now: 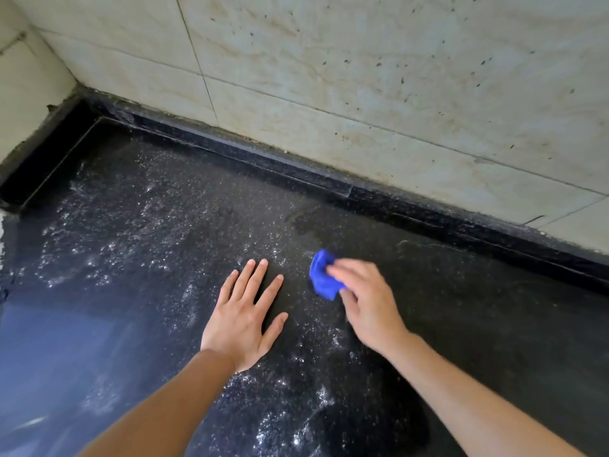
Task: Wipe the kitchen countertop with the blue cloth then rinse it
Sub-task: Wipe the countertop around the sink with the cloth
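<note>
Here, right hand (369, 301) bunches the soft, light blue cloth (321, 273) in curled fingers (342, 271), left hand (244, 318) flat on the table (494, 308).

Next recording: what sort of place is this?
Probably a kitchen corner: a dark speckled countertop with a raised back edge, stained wall tiles behind it, and the right hand holding a blue cloth on it.

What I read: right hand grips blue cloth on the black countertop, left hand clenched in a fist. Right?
No fist: head view shows the left hand flat, fingers spread, on the countertop. The right hand does grip the blue cloth.
</note>
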`<state>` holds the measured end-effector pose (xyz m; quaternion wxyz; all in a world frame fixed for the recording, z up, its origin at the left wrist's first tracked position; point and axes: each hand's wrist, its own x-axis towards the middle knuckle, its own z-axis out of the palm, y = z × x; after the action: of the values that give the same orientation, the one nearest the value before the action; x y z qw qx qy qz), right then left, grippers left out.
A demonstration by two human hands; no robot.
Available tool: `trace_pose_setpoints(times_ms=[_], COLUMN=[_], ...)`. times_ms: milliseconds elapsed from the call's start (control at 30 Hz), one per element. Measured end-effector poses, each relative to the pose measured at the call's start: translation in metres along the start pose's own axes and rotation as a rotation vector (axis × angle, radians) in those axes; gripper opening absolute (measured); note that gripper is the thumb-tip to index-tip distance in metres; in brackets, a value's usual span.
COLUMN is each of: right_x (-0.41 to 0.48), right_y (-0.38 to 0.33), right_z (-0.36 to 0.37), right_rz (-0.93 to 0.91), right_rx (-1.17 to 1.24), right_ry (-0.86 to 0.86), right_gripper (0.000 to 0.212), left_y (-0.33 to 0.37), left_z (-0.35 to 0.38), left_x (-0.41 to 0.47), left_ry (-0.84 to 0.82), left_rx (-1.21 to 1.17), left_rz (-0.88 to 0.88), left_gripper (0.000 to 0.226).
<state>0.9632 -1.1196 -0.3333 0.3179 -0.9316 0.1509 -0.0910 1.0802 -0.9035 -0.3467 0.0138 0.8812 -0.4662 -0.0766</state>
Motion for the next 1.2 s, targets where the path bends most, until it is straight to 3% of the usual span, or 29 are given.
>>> trace_pose_setpoints(times_ms=[100, 133, 200, 300, 400, 500, 567, 667, 733, 833, 900, 967, 1033, 1100, 1200], right_x=[-0.030, -0.025, 0.003, 0.053, 0.051, -0.003, -0.048, -0.089, -0.092, -0.090, -0.093, -0.095, -0.095, -0.100, -0.111], right_y=[-0.027, -0.030, -0.021, 0.014, 0.015, -0.019, -0.037, -0.052, -0.045, 0.001, 0.016, 0.002, -0.036, -0.080, -0.133], right_z=[-0.029, -0.042, -0.060, -0.052, -0.007, 0.018, 0.019, -0.002, -0.026, -0.055, -0.043, -0.007, 0.033, 0.068, 0.085], right_rz=[0.128, 0.225, 0.381, 0.545, 0.416, 0.050, -0.037, 0.109, 0.315, 0.562, 0.653, 0.640, 0.490, 0.324, 0.237], right_rx=[0.305, 0.415, 0.473, 0.264, -0.148, -0.114, -0.025, 0.267, 0.404, 0.217, -0.013, -0.191, -0.212, -0.133, 0.116], right_ry=[-0.333, -0.368, -0.178, 0.156, 0.178, 0.089, -0.070, -0.206, -0.032, 0.335, 0.374, 0.406, 0.411, 0.333, 0.095], right_gripper=[0.051, 0.052, 0.050, 0.025, 0.034, 0.038, 0.039, 0.041, 0.041, 0.034, 0.035, 0.037, 0.037, 0.037, 0.040], left_y=[0.001, 0.001, 0.000, 0.000, -0.002, -0.004, -0.009, -0.029, -0.054, -0.095, -0.112, -0.118, -0.118, -0.118, -0.118], left_z=[-0.002, -0.002, -0.001, 0.001, 0.005, 0.005, 0.000, -0.010, -0.014, -0.011, -0.004, 0.001, 0.003, 0.002, -0.001], left_x=[-0.001, -0.001, -0.002, -0.003, -0.003, -0.004, -0.014, -0.049, -0.080, -0.124, -0.142, -0.148, -0.147, -0.147, -0.148], left_ry=[-0.005, 0.000, 0.011, 0.036, 0.063, 0.087, 0.103, 0.116, 0.118, 0.070, 0.034, 0.029, 0.035, 0.023, 0.009], left_rx=[-0.003, -0.005, -0.007, -0.011, -0.031, -0.118, -0.189, -0.193, -0.147, -0.059, -0.019, -0.018, -0.021, -0.022, -0.013], left_rz=[-0.001, -0.002, -0.006, -0.008, -0.012, 0.002, -0.010, 0.011, 0.044, 0.045, 0.039, 0.036, 0.040, 0.039, 0.027], left_gripper=[0.064, 0.064, 0.064, 0.065, 0.067, 0.063, 0.060, 0.057, 0.058, 0.062, 0.065, 0.066, 0.065, 0.065, 0.065])
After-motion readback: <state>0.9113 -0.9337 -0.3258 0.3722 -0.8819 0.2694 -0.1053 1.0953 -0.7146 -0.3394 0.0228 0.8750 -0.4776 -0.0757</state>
